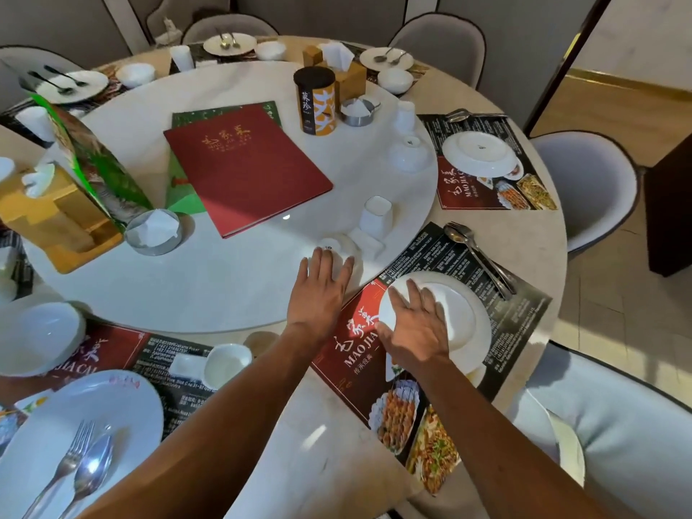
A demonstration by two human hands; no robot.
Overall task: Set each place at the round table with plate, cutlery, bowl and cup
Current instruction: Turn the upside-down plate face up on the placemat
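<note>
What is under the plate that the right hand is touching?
The plate lies on a printed placemat with red and black panels and food photos. The right hand rests on the plate. The placemat's middle is covered by the plate, so its print there cannot be seen.

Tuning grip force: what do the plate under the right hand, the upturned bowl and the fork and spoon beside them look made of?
Plate: glazed white ceramic by its soft sheen, possibly melamine. Upturned bowl under the left hand: same glossy white, likely ceramic. Fork and spoon on the placemat: polished metal, probably stainless steel, given the mirror-like glints.
</note>
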